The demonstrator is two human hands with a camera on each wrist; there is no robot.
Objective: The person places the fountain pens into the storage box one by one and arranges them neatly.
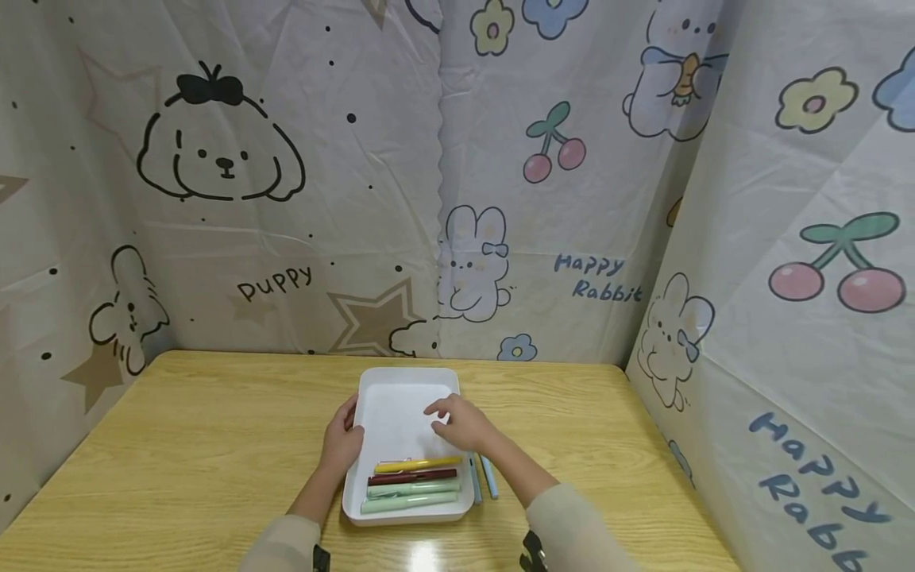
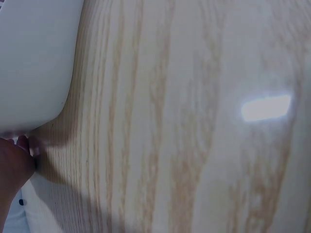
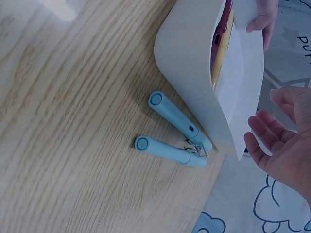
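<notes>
A white tray lies on the wooden table. My left hand grips its left edge, thumb at the rim and fingers along the outer side. Over the tray's right edge hovers my right hand, fingers loosely bent and holding nothing. Across the near end of the tray lie a yellow pen, a dark red pen and two light green pens. Two light blue pens rest on the table close beside the tray's right wall, their clip ends near each other in the right wrist view.
The wooden table spreads to both sides of the tray. Printed cloth with cartoon animals, cherries and flowers hangs behind the table and along its left and right sides.
</notes>
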